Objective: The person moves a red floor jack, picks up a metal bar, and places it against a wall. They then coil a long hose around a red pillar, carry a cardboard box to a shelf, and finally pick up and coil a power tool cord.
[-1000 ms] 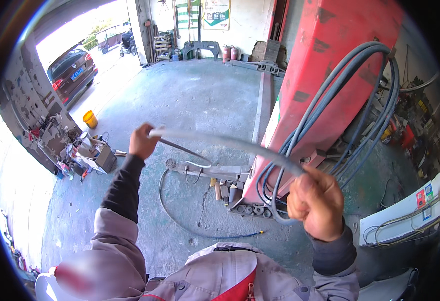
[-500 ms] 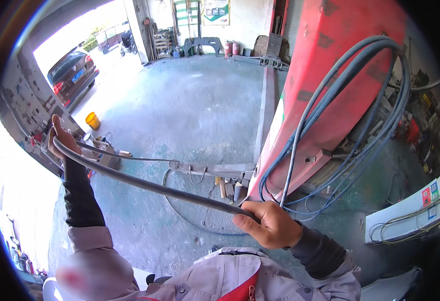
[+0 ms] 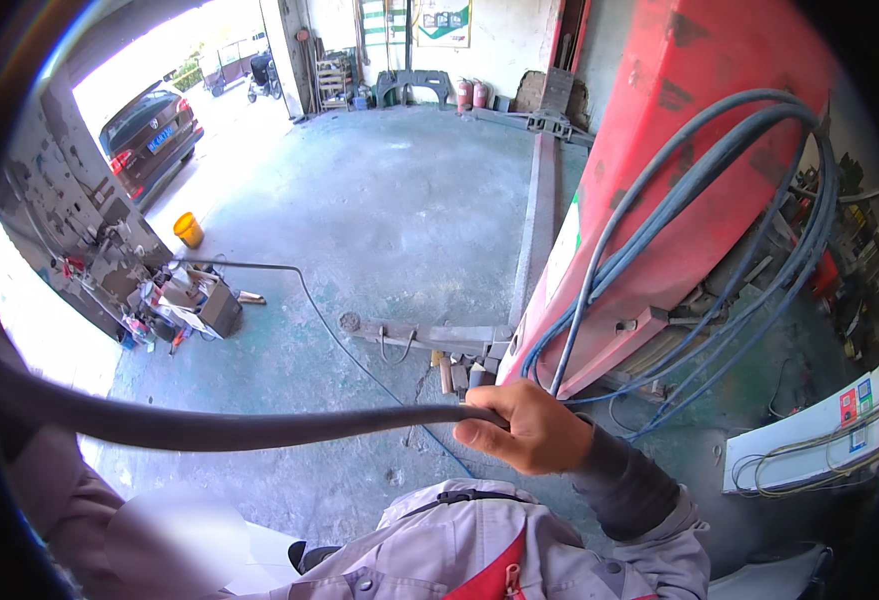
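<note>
My right hand [image 3: 529, 428] has a firm grip on the dark hose [image 3: 289, 428], which crosses before my jacket [image 3: 449, 545]. My left hand has just swung out of view, its grip impossible to tell; the hose seems drawn further leftward.

there is one bare right hand [image 3: 524, 428], one gripped length of dark rubber hose [image 3: 259, 429], one hanging coil of blue-grey hose [image 3: 704, 168], one red steel column [image 3: 644, 125], two red cylindrical fire extinguishers [image 3: 479, 95], one yellow plastic bucket [image 3: 188, 231], one dark brown car [image 3: 151, 145].
</note>
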Available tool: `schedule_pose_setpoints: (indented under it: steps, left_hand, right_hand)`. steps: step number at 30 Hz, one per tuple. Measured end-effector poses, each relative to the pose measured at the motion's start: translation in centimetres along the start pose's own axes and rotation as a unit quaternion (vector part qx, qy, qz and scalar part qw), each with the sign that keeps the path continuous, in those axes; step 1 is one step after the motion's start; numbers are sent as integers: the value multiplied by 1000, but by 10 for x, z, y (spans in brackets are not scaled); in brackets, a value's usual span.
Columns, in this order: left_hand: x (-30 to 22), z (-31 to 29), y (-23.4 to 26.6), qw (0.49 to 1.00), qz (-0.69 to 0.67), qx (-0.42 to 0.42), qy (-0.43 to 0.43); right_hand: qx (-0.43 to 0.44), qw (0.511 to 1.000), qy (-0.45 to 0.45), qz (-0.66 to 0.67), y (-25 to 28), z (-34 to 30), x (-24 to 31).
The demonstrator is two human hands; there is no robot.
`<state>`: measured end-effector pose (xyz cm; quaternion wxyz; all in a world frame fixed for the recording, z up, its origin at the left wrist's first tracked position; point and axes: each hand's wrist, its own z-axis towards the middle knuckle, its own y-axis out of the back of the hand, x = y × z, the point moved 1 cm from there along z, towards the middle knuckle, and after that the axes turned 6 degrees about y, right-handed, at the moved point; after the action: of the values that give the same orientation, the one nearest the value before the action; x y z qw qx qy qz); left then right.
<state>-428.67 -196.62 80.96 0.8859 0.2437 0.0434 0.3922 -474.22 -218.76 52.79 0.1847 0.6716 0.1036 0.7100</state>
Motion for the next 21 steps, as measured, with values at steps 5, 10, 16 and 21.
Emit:
schedule_pose_setpoints:
  steps: [5, 10, 16, 21]
  left_hand:
    - [-88, -153, -83, 897, -96, 360, -237]
    - [-174, -248, -123, 805, -96, 545, -214]
    - [-322, -306, -111, 637, -175, 679, -321]
    - [-425, -318, -64, 528, -376, 659, -381]
  right_hand:
    - [168, 963, -111, -178, -3, -35, -78]
    - [231, 948, -165, -141, -15, -74, -125]
    - [36, 975, -137, -173, 3, -106, -97]
    - [-206, 931, -153, -260, -14, -109, -62]
